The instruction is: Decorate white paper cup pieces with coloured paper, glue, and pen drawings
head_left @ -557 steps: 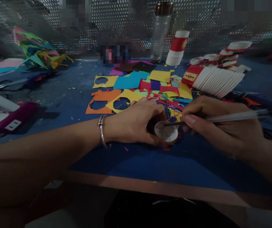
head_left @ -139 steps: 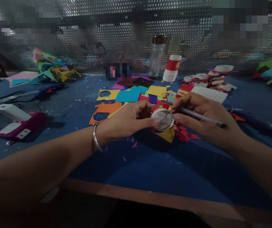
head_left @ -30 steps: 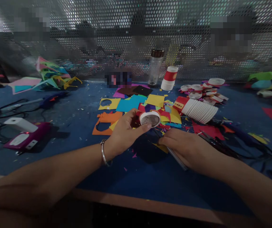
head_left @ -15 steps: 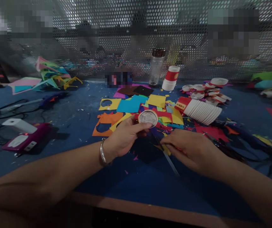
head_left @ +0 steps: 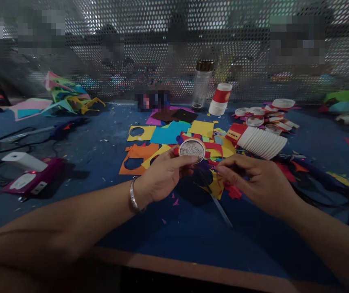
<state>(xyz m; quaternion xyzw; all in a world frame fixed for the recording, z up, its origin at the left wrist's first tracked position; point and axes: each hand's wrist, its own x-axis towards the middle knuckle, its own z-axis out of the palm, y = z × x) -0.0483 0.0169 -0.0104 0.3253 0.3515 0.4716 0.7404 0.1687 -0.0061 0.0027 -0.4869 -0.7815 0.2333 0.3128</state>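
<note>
My left hand [head_left: 162, 175], with a silver bangle at its wrist, grips a cut-down paper cup [head_left: 192, 151] between thumb and fingers. The cup's round white base, covered in dark drawn lines, faces me, and red strips show around its rim. To the right, my right hand [head_left: 247, 179] has thumb and forefinger pinched together just above the paper scraps; whatever they hold, if anything, is too small to make out. Below the cup a translucent glue stick [head_left: 222, 210] lies slantwise on the table. Red and yellow scraps [head_left: 215, 185] lie beside the right fingers.
Coloured paper sheets [head_left: 170, 133] lie behind my hands. A toppled stack of paper cups [head_left: 258, 140] and cut cup pieces [head_left: 255, 121] are at right. A clear bottle [head_left: 201, 87] stands at back. Glue guns [head_left: 317, 175] with cables and a purple power adapter [head_left: 34, 177] flank the workspace.
My right hand has turned and lifted slightly, its fingertips now pinched nearer the paper pile, and red scraps below it have come into view. My left hand still holds the cup almost unmoved.
</note>
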